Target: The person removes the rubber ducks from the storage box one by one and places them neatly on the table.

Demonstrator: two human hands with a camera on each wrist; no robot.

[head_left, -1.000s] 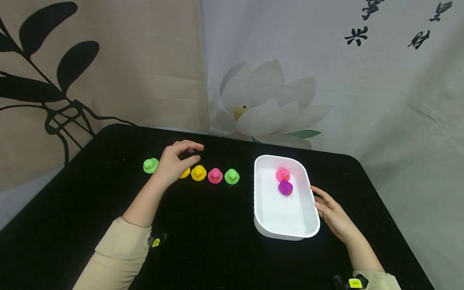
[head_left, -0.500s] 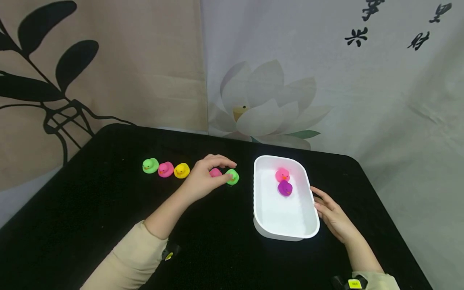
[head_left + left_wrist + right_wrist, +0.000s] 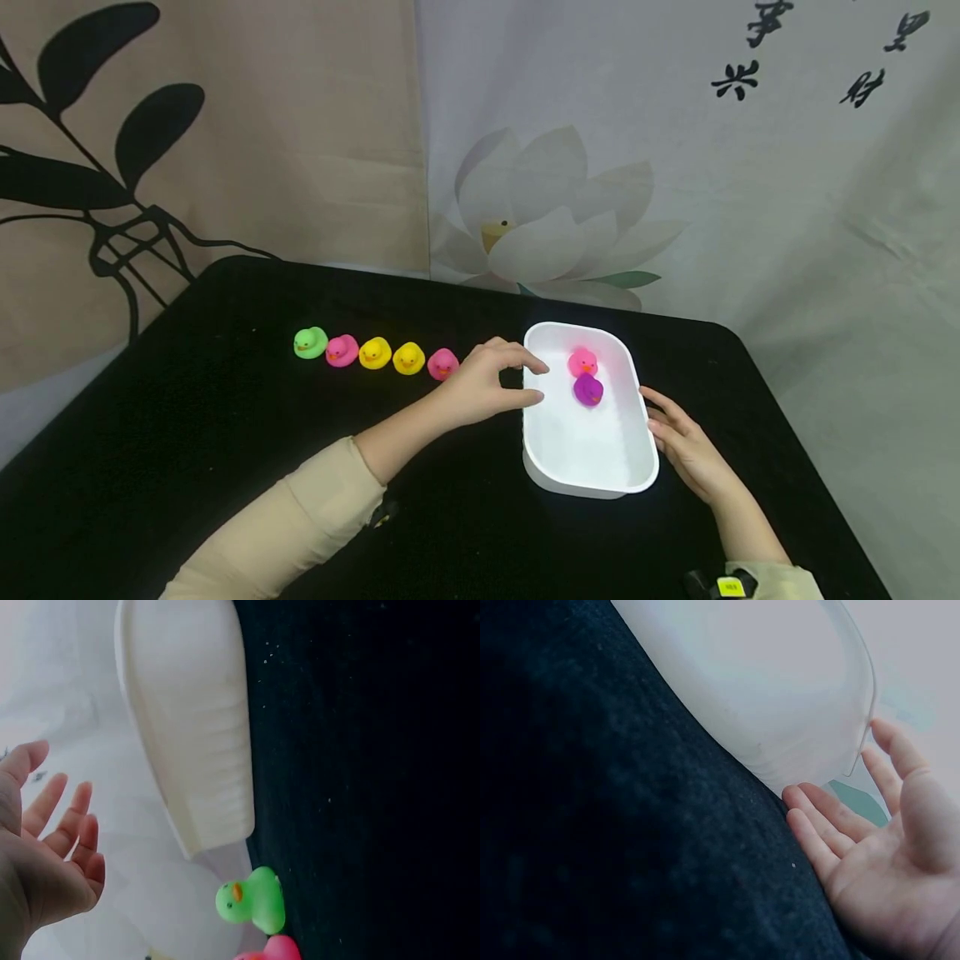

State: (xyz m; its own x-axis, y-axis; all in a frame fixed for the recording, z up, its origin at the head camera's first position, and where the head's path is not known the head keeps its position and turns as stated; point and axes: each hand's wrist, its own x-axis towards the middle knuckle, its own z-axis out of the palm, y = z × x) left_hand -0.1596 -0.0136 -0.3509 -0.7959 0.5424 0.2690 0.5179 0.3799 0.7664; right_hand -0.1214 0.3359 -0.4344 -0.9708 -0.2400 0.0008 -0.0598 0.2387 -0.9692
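My left hand (image 3: 487, 385) reaches over the left rim of a white plastic bin (image 3: 585, 458), thumb and fingers apart with nothing between them. Inside the bin lie a pink rubber duck (image 3: 582, 362) and a purple rubber duck (image 3: 588, 389). Beyond the wrist stands a pink duck (image 3: 442, 364). A green duck (image 3: 259, 901) shows on the table in the left wrist view, hidden by the hand from the head camera. Fingertips of my right hand (image 3: 693, 454) rest against the bin's right side, the fingers fairly straight, as the right wrist view also shows.
More ducks continue the row to the left: a yellow duck (image 3: 408, 358), another yellow duck (image 3: 375, 353), a pink duck (image 3: 342, 351) and a green duck (image 3: 310, 342). The table (image 3: 465, 517) has a black cloth; a printed curtain (image 3: 787, 208) hangs behind it.
My left hand has moved right along the row of ducks, past the pink and green ones, to the bin's left rim. The ducks and the right hand have stayed in place.
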